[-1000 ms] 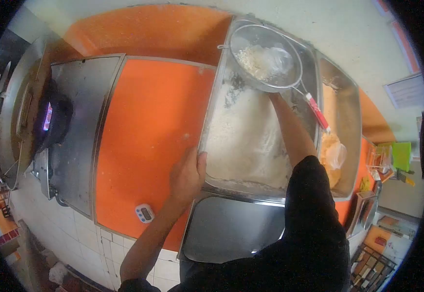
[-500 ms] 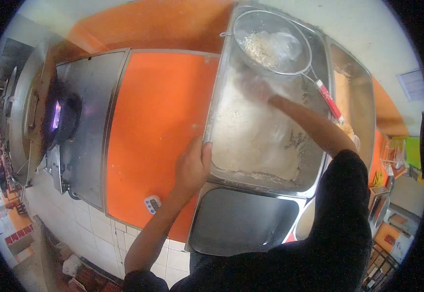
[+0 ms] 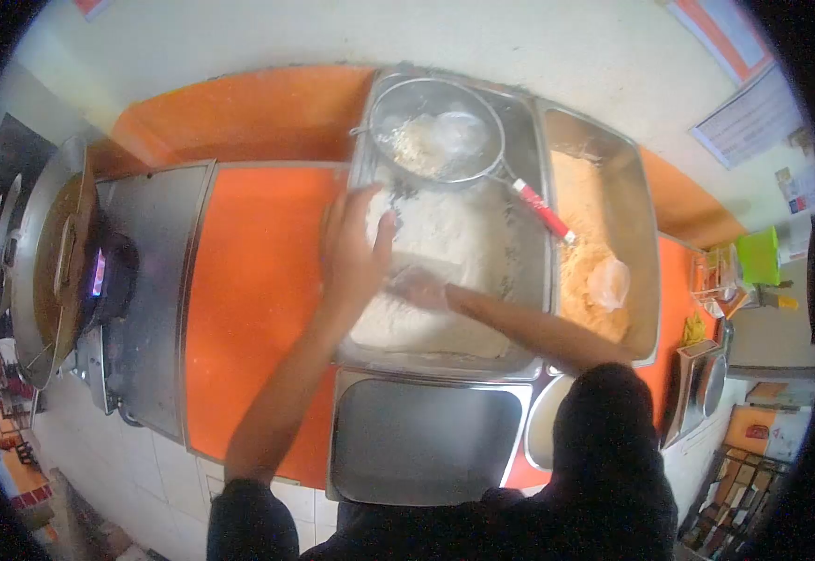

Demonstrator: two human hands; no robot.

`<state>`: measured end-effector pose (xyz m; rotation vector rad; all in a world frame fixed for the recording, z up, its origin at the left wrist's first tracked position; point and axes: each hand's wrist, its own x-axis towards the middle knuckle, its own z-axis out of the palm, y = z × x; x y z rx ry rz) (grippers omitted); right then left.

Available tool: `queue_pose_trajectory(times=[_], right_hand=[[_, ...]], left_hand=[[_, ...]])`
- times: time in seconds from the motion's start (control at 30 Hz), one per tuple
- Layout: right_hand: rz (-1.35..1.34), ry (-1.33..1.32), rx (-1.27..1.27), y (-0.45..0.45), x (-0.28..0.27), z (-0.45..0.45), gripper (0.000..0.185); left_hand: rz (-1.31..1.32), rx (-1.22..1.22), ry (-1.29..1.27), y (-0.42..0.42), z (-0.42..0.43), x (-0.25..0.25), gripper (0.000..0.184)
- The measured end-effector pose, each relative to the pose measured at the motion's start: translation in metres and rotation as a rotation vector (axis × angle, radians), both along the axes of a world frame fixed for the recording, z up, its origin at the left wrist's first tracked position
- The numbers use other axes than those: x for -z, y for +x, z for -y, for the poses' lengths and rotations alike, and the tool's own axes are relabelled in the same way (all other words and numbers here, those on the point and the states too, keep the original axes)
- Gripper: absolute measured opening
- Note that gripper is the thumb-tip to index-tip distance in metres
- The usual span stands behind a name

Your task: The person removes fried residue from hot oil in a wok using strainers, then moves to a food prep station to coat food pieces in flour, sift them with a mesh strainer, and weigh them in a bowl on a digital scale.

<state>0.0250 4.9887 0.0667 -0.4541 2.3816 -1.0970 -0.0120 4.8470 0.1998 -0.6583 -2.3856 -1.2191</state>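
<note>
A metal tray (image 3: 531, 366) holds a layer of white flour (image 3: 454, 224). Over its left rim is my left hand (image 3: 356, 245), fingers apart and pointing up, with nothing in it. My right hand (image 3: 418, 288), dusted with flour, lies low over the flour just right of my left hand; its fingers are blurred. At the tray's far end rests a round sieve (image 3: 437, 129) with pale crumbs and a clear plastic piece in it. Its red handle (image 3: 540, 208) reaches over the tray's right rim.
On the right, a second tray (image 3: 646, 196) holds orange powder (image 3: 580, 271) and a clear plastic piece (image 3: 608, 283). An empty dark metal tray (image 3: 426, 439) sits nearer me. A large wok (image 3: 52, 262) stands over a lit burner (image 3: 99, 271) at the left.
My left hand has left its grip on the tray's rim and opened farther up. My right hand has come from beneath the sieve toward the left hand. The view has shifted.
</note>
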Motion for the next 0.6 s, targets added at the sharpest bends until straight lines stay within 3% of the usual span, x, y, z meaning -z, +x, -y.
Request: queue_pose_trajectory(times=[0.07,0.17,0.33,0.4,0.47,0.6], right_hand=[[0.348,0.026,0.056,0.016,-0.059,0.003,0.049],[0.344,-0.063,0.028,0.028,0.004,-0.003,0.053],[0.154,0.015,-0.004,0.046,-0.037,-0.005,0.048],[0.07,0.057,-0.033,0.048,-0.03,-0.002,0.046],[-0.044,0.039,-0.056,0.052,-0.013,-0.003,0.045],[-0.161,-0.024,0.003,0.051,-0.034,-0.003,0.048]], left_hand=[[0.146,0.059,0.061,-0.045,-0.038,-0.003,0.035],[0.146,-0.053,-0.105,-0.1,-0.087,-0.003,0.044],[0.255,-0.074,-0.418,-0.145,-0.13,0.015,0.038],[0.181,-0.111,-0.31,-0.155,-0.139,0.019,0.026],[0.146,0.005,-0.159,-0.139,-0.151,-0.007,0.023],[0.001,0.272,-0.029,-0.078,-0.186,-0.072,0.017]])
